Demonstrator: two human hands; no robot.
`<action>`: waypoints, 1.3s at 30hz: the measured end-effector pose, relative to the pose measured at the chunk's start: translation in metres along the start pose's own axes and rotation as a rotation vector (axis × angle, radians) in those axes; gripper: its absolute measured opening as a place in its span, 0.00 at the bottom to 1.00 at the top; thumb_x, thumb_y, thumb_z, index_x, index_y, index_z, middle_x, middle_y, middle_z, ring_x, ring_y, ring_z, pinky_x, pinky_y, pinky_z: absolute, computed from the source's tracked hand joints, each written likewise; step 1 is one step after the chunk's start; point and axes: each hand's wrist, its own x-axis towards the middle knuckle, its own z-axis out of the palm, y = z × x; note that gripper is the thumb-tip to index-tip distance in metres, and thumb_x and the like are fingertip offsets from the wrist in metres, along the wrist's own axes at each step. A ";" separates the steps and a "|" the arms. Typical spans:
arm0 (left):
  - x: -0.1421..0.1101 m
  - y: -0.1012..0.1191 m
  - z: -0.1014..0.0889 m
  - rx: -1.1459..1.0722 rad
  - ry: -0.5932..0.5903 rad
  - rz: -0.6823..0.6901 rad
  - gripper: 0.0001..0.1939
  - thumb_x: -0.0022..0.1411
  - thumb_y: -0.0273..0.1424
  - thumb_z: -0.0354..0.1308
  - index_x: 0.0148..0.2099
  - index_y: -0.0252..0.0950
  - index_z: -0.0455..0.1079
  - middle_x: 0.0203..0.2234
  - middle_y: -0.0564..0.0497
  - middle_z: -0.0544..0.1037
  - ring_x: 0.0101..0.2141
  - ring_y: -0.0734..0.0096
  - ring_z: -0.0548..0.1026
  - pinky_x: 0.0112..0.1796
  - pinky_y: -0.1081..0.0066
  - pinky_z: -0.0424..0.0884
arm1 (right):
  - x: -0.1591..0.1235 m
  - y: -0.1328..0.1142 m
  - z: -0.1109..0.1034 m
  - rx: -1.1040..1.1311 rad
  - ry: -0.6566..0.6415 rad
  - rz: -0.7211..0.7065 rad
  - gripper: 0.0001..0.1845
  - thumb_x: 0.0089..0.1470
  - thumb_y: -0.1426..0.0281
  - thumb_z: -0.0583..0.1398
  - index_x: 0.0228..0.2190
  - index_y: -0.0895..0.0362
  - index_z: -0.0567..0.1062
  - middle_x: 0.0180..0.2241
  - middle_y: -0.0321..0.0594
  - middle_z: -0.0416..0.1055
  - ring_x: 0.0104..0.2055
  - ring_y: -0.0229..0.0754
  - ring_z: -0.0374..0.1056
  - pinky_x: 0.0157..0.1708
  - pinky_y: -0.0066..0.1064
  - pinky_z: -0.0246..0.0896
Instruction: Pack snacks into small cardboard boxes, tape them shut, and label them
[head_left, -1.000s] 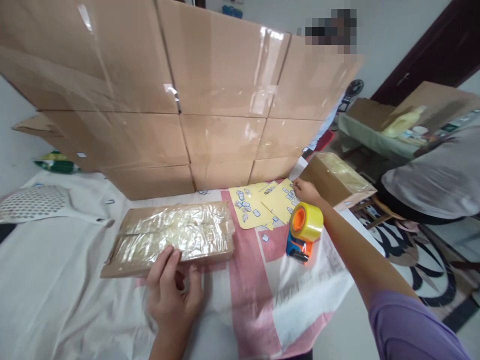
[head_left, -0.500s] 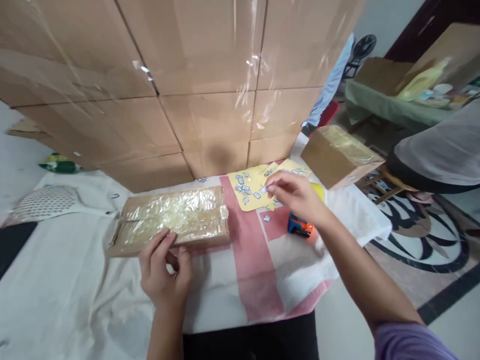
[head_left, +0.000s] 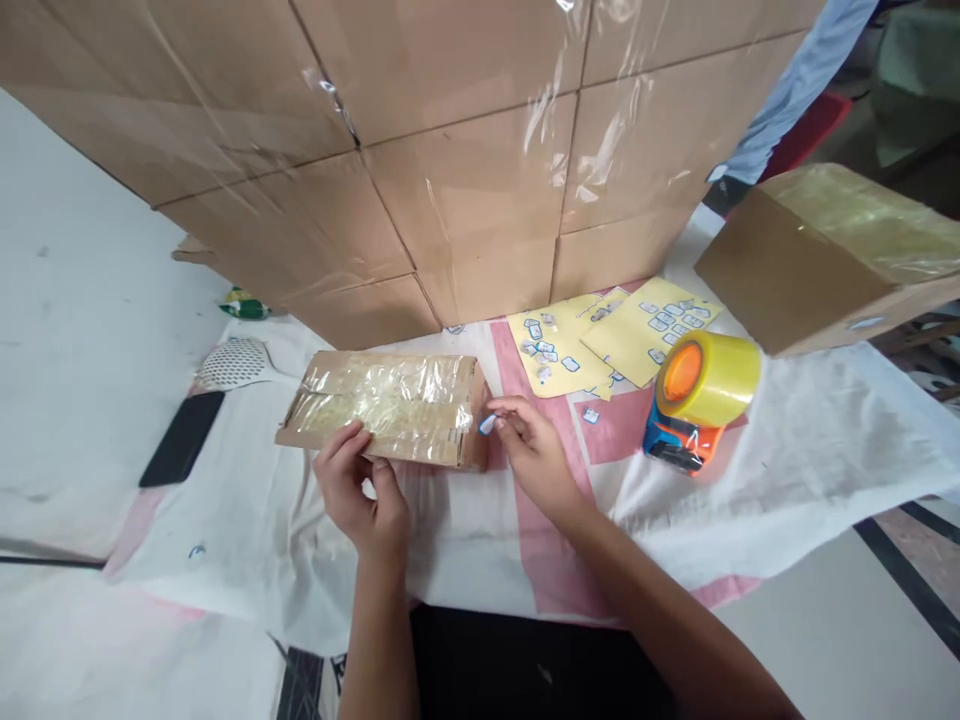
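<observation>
A flat cardboard parcel (head_left: 390, 405) wrapped in clear tape lies on the white and pink cloth (head_left: 787, 470). My left hand (head_left: 364, 495) grips its near edge, fingers on top and thumb in front. My right hand (head_left: 536, 455) pinches a small white and blue sticker (head_left: 487, 424) right at the parcel's right end. Yellow sticker sheets (head_left: 600, 335) lie behind my right hand. A tape dispenser (head_left: 694, 400) with a yellow roll stands to the right.
A wall of stacked, taped cardboard boxes (head_left: 465, 150) rises behind the parcel. A second taped box (head_left: 832, 260) sits at the right. A black phone (head_left: 181, 450) and a white perforated scoop (head_left: 229, 365) lie to the left. Loose stickers (head_left: 591, 414) dot the cloth.
My right hand came from the yellow sheets with a sticker and now holds it at the parcel's right end. My left hand stayed on the parcel's near edge. The view tilted down.
</observation>
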 end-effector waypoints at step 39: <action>-0.005 0.001 0.005 -0.014 0.042 -0.053 0.15 0.66 0.29 0.54 0.54 0.37 0.67 0.54 0.41 0.71 0.55 0.57 0.72 0.37 0.65 0.74 | 0.002 -0.002 0.009 -0.010 -0.007 -0.042 0.10 0.66 0.72 0.55 0.47 0.51 0.71 0.40 0.37 0.72 0.43 0.38 0.71 0.45 0.31 0.69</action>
